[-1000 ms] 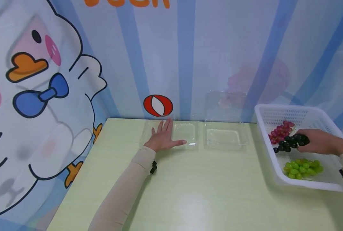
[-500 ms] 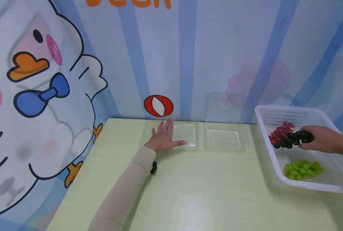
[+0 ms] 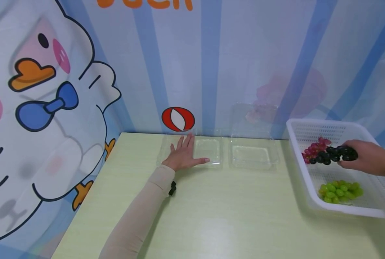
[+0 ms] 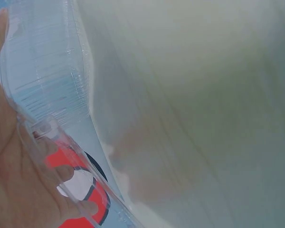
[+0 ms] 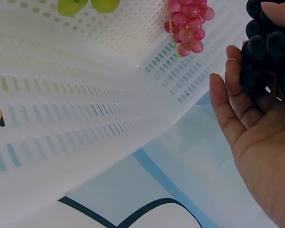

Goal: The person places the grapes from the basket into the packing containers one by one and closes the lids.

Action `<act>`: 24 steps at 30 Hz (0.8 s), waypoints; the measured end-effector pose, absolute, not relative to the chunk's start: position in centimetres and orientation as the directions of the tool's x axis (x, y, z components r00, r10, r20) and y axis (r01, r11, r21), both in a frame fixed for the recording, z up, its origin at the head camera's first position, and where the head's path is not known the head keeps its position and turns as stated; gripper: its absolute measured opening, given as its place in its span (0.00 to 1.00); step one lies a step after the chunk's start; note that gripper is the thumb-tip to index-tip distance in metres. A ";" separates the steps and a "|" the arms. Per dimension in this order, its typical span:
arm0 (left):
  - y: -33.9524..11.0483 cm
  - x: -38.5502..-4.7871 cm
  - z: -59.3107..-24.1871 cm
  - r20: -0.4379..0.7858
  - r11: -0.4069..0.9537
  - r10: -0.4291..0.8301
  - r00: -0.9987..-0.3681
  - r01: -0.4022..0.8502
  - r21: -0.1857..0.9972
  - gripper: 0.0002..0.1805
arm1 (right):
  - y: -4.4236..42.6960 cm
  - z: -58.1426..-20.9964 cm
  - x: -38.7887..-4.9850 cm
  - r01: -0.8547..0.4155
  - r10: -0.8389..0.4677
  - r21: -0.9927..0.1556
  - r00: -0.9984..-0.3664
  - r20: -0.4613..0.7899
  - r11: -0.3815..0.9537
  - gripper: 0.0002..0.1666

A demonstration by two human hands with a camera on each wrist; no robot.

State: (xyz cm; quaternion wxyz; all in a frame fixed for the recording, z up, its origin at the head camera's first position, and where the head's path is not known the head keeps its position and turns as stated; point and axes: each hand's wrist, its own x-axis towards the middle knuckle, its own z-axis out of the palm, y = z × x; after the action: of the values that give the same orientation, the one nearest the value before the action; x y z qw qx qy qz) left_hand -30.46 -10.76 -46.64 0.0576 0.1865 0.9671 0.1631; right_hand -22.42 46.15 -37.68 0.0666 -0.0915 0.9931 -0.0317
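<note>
In the head view my left hand (image 3: 180, 154) lies spread over a clear plastic box (image 3: 207, 149), thumb pointing right. The left wrist view has its palm (image 4: 19, 185) against the clear plastic, fingers seen through it. My right hand (image 3: 367, 158) holds a bunch of black grapes (image 3: 333, 154) above a white basket (image 3: 304, 180). From the right wrist, the thumb and fingers curl round the black grapes (image 5: 266, 52). Red grapes (image 3: 317, 148) lie at the basket's back left, partly behind the black bunch. Green grapes (image 3: 341, 191) lie near its front.
A second clear plastic box (image 3: 252, 156) stands open between the first box and the basket, its lid (image 3: 254, 118) upright against the printed backdrop (image 3: 208, 72). The light wooden table (image 3: 218, 212) ends at the backdrop.
My right hand has moved slightly right with the black grapes, away from the basket's left wall. The left hand has stayed where it was.
</note>
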 end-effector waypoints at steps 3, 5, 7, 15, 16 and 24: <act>-10.7 -30.5 -46.6 -0.049 0.877 0.380 -0.924 0.343 0.338 0.68 | 46.1 -37.6 -22.1 -0.179 -0.185 -0.066 -0.977 -0.106 0.982 0.46; -10.8 -30.5 -46.6 -0.049 0.877 0.380 -0.924 0.343 0.337 0.68 | 46.1 -37.6 -21.9 -0.172 -0.177 -0.058 -0.980 -0.095 0.983 0.45; -10.8 -30.5 -46.6 -0.051 0.877 0.379 -0.924 0.341 0.339 0.68 | 46.1 -37.5 -21.8 -0.168 -0.172 -0.054 -0.981 -0.092 0.984 0.46; -10.8 -30.6 -46.8 -0.058 0.879 0.376 -0.925 0.336 0.339 0.69 | 45.8 -36.8 -21.2 -0.138 -0.142 -0.056 -0.987 -0.080 0.989 0.45; -10.8 -30.6 -46.8 -0.057 0.878 0.376 -0.925 0.337 0.339 0.69 | 45.7 -36.7 -21.2 -0.137 -0.141 -0.057 -0.987 -0.076 0.989 0.45; -10.7 -30.6 -46.8 -0.057 0.886 0.372 -0.927 0.335 0.321 0.68 | 45.1 -36.2 -20.9 -0.127 -0.128 -0.077 -0.992 -0.009 0.989 0.41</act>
State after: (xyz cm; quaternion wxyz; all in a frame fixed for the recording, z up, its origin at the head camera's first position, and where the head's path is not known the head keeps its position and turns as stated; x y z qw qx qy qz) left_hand -30.55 -10.72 -46.81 0.0584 0.1824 0.9692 0.1547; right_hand -20.91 45.12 -36.23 0.0067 -0.0637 0.9972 -0.0380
